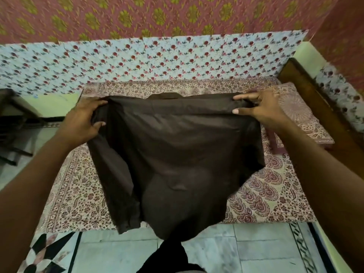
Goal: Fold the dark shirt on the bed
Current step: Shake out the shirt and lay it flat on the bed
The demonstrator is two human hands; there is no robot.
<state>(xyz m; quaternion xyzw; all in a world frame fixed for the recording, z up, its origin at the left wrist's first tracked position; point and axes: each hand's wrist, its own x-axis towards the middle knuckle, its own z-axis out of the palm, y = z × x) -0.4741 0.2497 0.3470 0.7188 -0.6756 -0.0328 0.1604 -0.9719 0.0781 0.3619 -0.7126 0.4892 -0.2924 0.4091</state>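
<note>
The dark brown shirt (pixel 177 150) hangs spread out in front of me above the bed (pixel 74 194), its lower edge drooping past the bed's near side. My left hand (pixel 82 121) grips the shirt's upper left corner with curled fingers. At the upper right corner my right hand (pixel 260 109) pinches the fabric between thumb and fingers. A collar peeks out behind the top edge. One sleeve hangs down on the left side.
The bed has a maroon-patterned sheet, with a matching pillow (pixel 301 119) at the right. A floral cloth (pixel 157 60) covers the wall behind. A wooden headboard (pixel 319 107) stands at the right, dark furniture (pixel 11 119) at the left, and tiled floor (pixel 236 251) below.
</note>
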